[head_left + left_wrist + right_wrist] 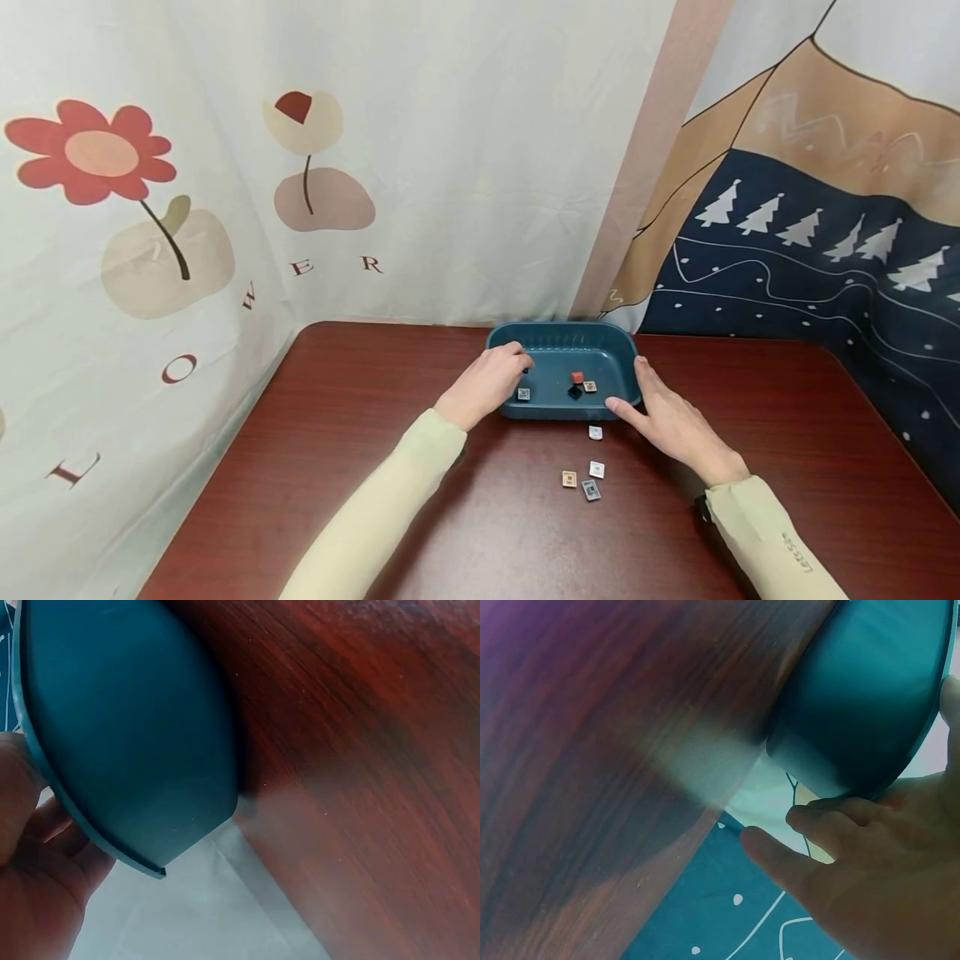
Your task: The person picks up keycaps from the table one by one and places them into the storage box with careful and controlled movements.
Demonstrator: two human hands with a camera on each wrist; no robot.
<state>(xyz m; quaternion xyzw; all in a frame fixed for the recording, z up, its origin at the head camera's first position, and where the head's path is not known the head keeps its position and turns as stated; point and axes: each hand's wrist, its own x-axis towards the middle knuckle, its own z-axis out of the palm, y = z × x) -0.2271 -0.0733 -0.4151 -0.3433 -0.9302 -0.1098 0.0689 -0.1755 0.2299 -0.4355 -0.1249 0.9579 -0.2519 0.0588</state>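
A dark teal plastic tray stands near the table's back edge. My left hand reaches over its left rim with bent fingers, and a small dark piece shows at the fingertips; whether they pinch it is hidden. Against the tray's right end rests my right hand, fingers extended and thumb at the front corner. Inside the tray lie a red cube, a black piece, a tan tile and a grey-white tile. The left wrist view shows fingers behind the tray wall.
Several small square tiles lie on the reddish-brown table in front of the tray: a white tile nearest it, then another white tile, a tan tile and a grey tile. A printed curtain hangs behind.
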